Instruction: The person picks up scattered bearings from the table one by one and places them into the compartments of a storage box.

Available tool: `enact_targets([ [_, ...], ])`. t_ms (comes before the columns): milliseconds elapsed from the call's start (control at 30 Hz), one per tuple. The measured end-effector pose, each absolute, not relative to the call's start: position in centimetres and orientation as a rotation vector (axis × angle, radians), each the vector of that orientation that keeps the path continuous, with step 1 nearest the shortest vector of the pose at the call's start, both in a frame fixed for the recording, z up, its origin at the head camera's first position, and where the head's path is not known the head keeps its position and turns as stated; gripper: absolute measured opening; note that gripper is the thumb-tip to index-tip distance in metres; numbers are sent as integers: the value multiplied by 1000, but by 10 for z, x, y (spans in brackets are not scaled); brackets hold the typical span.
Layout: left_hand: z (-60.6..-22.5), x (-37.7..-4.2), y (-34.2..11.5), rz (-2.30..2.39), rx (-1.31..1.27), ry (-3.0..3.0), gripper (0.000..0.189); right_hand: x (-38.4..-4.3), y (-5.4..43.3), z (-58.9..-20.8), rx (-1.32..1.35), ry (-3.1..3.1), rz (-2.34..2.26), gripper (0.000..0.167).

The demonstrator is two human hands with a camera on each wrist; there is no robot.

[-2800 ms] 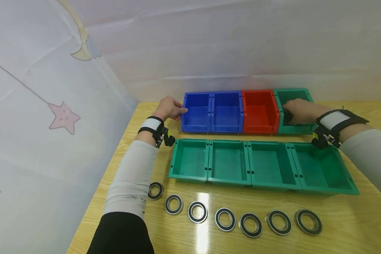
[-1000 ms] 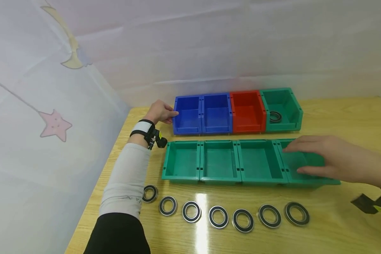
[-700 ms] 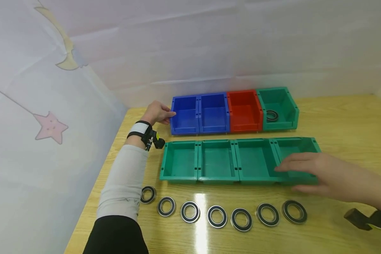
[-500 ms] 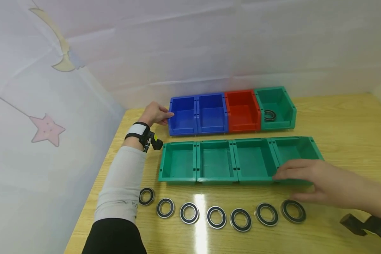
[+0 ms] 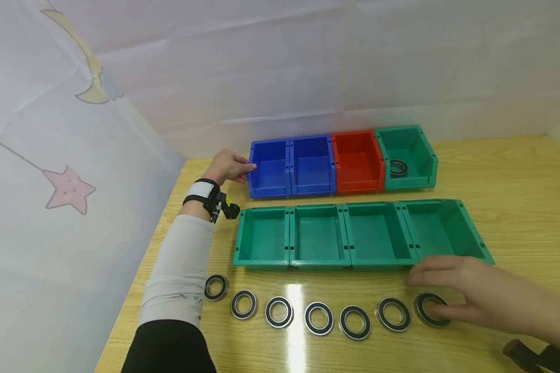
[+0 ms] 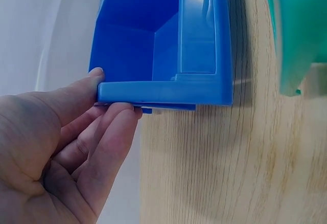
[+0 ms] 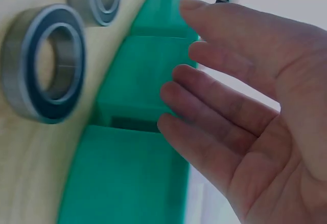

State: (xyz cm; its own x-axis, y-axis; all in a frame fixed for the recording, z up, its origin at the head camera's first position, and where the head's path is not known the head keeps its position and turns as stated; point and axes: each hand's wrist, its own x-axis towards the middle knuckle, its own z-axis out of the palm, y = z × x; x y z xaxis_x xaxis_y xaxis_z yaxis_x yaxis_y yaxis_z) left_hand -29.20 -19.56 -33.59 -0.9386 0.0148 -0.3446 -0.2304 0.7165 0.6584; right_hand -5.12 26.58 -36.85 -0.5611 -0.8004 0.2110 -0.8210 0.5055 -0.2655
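My left hand (image 5: 228,166) pinches the left wall of the end blue bin (image 5: 270,190), thumb inside and fingers outside, as the left wrist view also shows. Over the rightmost ball bearing (image 5: 420,310) on the table hovers my right hand (image 5: 476,291), its thumb tip overlapping the ring in the head view. In the right wrist view its fingers are relaxed and apart, with nothing between them, and a bearing (image 7: 30,88) lies off to the side. Another bearing (image 5: 404,168) rests inside the back green bin (image 5: 422,182).
Several more bearings (image 5: 327,328) lie in a curved row along the table front. Behind them stands a row of joined green bins (image 5: 319,261). A second blue bin (image 5: 313,189) and a red bin (image 5: 359,185) fill out the back row, near the wall covering (image 5: 284,62).
My right hand has let go of a bearing in the back green bin, withdrawn, and come down toward the front right bearing. My left hand keeps its hold on the blue bin.
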Motion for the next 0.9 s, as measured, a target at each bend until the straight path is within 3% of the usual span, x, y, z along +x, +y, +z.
enact_targets([
  [267, -337, -293, -194, 1063, -157, 2600, 48, -46, 271, -383, 1421, -2842, 492, 41],
  [900, -343, -292, -199, 1092, -141, 2603, 48, -42, 271, -407, 1385, -3036, 407, 57],
])
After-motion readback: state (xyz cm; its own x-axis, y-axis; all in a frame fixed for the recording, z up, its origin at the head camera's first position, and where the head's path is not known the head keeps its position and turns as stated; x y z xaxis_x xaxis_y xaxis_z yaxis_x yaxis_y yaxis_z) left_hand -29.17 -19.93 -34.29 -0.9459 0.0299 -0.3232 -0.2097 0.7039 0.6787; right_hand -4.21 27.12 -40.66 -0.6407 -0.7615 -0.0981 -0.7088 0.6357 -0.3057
